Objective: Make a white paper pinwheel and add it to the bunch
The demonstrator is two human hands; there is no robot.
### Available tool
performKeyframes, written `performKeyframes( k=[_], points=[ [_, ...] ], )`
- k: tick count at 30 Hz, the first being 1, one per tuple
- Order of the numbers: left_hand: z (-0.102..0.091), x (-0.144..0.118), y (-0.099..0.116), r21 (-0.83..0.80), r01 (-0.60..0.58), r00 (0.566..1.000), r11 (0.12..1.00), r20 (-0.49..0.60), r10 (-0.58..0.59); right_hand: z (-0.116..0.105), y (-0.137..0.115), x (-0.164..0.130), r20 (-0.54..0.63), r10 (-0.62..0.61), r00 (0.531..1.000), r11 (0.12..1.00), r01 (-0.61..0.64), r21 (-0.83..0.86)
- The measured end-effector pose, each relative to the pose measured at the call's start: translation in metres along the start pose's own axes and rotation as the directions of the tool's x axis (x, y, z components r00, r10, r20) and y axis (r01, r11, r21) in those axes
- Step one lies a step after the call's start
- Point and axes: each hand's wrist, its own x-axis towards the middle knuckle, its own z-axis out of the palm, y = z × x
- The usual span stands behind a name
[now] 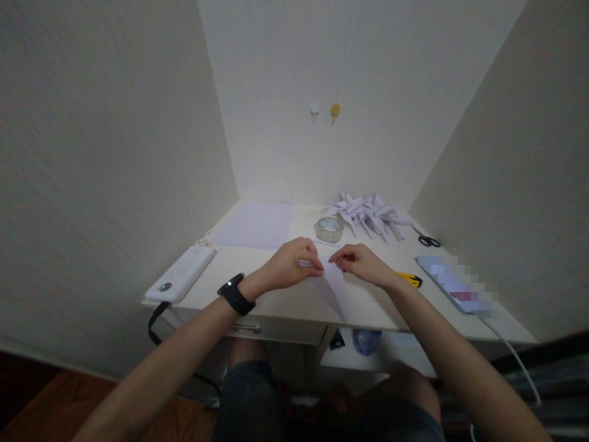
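A thin sheet of white paper [332, 283] stands tilted over the front half of the desk, its lower corner near the front edge. My left hand [297, 263] pinches its upper left part between thumb and fingers; a black watch is on that wrist. On the other side, my right hand [361, 263] has thumb and fingertips closed at the paper's upper right edge. Just behind the hands sits a roll of clear tape [329, 228]. Several folded paper pinwheels [368, 212] lie in a heap at the back right.
Flat white sheets [253, 222] lie at the back left. A white power bank [181, 274] with a black strap rests on the left edge. To the right are a yellow cutter [411, 279], black scissors [429, 240] and a phone [453, 285] with a white cable. Walls enclose the desk.
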Motion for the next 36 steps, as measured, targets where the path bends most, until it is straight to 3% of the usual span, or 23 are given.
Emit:
performKeyframes(
  k=[4,7,10,13,15,18,21,24,27,29,31,34,36],
  points=[
    [-0.024,-0.008,0.001,0.104,-0.061,0.995,0.993,0.091,0.051,-0.025,0.0,-0.017,0.068,-0.037,0.997,0.998,0.033,0.048],
    [-0.031,-0.018,-0.002,0.172,-0.069,0.992,0.983,0.113,0.05,-0.035,0.004,-0.029,0.13,-0.036,0.991,0.989,0.017,0.144],
    [-0.024,-0.029,-0.01,0.125,-0.02,0.996,0.992,0.092,0.008,-0.031,0.013,-0.038,0.02,0.008,1.0,0.984,-0.011,0.18],
    [-0.009,-0.04,-0.021,-0.067,0.169,0.986,0.983,0.021,-0.168,-0.017,0.025,-0.046,-0.118,0.1,0.988,0.967,-0.069,0.244],
    [0.003,-0.048,-0.027,-0.297,0.318,0.944,0.9,0.009,-0.33,-0.006,0.032,-0.053,-0.127,0.201,0.971,0.925,-0.146,0.35],
    [0.016,-0.056,-0.029,-0.614,0.429,0.842,0.662,0.006,-0.539,0.007,0.038,-0.062,-0.131,0.322,0.938,0.86,-0.232,0.455],
    [0.021,-0.061,-0.024,-0.711,0.504,0.73,0.491,0.047,-0.681,0.012,0.036,-0.068,-0.199,0.329,0.923,0.912,-0.256,0.321],
    [0.021,-0.062,-0.017,-0.743,0.55,0.652,0.382,0.096,-0.752,0.012,0.03,-0.069,-0.236,0.261,0.936,0.963,-0.269,-0.003],
    [0.021,-0.062,-0.013,-0.745,0.582,0.626,0.326,0.154,-0.765,0.017,0.023,-0.069,-0.325,0.194,0.925,0.907,-0.296,-0.299],
    [0.022,-0.062,-0.013,-0.736,0.593,0.619,0.326,0.157,-0.77,0.024,0.019,-0.072,-0.43,0.03,0.902,0.859,-0.244,-0.451],
    [0.024,-0.062,-0.014,-0.729,0.596,0.616,0.337,0.146,-0.774,0.033,0.017,-0.076,-0.457,-0.235,0.858,0.803,-0.093,-0.588],
    [0.025,-0.061,-0.016,-0.722,0.599,0.615,0.347,0.137,-0.776,0.046,0.014,-0.083,-0.306,-0.571,0.762,0.66,0.204,-0.723],
    [0.024,-0.06,-0.017,-0.715,0.602,0.622,0.354,0.142,-0.77,0.052,0.012,-0.085,-0.135,-0.648,0.749,0.57,0.36,-0.739]
  ],
)
